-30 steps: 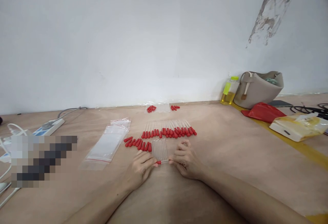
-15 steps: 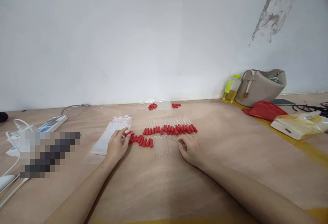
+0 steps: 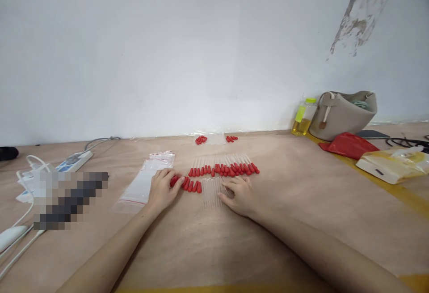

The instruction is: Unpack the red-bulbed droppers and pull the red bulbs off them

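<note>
My left hand (image 3: 165, 188) rests over the left end of a row of red rubber bulbs (image 3: 190, 185), its thumb held apart and touching a bulb. Its fingertips are partly hidden. My right hand (image 3: 241, 194) lies at the right edge of a row of thin glass tubes (image 3: 212, 192), thumb and forefinger apart. One slim tube (image 3: 228, 189) shows by its fingers, partly covered. Just behind, droppers with red bulbs (image 3: 231, 169) lie side by side, glass ends pointing away from me.
Zip bags (image 3: 134, 188) overlap at left. Small bulb piles (image 3: 201, 139) lie near the wall. A power strip (image 3: 74, 162) and cables are far left. At right are a bottle (image 3: 303, 118), a grey bag (image 3: 342, 116), a red pouch (image 3: 345, 145) and a tissue pack (image 3: 392, 165).
My left hand has slid right, further over the bulbs. My right hand has moved left to the glass tubes, and its pinch on a tube has loosened, with the thumb now apart.
</note>
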`<control>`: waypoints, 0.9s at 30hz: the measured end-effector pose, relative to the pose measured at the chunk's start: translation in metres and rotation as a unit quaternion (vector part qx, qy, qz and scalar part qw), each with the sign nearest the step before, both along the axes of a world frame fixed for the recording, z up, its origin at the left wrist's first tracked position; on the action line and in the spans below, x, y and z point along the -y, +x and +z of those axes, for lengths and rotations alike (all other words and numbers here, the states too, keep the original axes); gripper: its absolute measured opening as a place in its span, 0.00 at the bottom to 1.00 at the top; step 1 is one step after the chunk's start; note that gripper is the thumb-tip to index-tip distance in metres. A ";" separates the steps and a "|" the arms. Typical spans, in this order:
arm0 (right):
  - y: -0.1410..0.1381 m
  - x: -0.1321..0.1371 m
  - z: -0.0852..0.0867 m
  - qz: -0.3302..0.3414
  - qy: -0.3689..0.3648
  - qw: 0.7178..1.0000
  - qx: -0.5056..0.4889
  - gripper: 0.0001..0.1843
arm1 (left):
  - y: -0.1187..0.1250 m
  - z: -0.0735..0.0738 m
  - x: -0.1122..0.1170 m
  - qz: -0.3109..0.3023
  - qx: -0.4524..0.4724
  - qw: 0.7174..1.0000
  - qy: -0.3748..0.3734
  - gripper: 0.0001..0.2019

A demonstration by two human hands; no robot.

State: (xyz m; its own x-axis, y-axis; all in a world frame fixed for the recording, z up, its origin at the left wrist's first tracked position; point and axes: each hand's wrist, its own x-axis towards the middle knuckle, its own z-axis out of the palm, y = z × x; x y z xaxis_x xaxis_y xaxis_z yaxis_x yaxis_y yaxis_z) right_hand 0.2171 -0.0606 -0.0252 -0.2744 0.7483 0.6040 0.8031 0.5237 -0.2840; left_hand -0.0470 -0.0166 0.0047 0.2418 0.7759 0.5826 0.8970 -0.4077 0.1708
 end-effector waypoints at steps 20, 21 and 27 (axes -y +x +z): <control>0.001 0.003 -0.001 0.031 -0.072 0.993 -0.093 0.18 | 0.050 0.030 -0.054 0.203 -0.092 0.941 -0.257 0.15; 0.001 0.003 -0.003 0.029 -0.066 0.993 -0.098 0.17 | 0.050 0.033 -0.050 0.205 -0.094 0.943 -0.246 0.16; 0.021 0.006 -0.004 0.029 0.014 0.994 -0.106 0.17 | 0.036 0.039 -0.001 0.147 -0.218 0.963 0.055 0.13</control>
State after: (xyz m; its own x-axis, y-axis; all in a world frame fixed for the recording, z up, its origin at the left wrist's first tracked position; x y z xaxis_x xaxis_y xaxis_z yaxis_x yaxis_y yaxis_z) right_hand 0.2384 -0.0668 -0.0296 -0.1812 0.7177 0.6724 0.6956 0.5768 -0.4282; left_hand -0.0110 -0.0152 0.0435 0.2624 0.7876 0.5575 0.9528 -0.1201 -0.2788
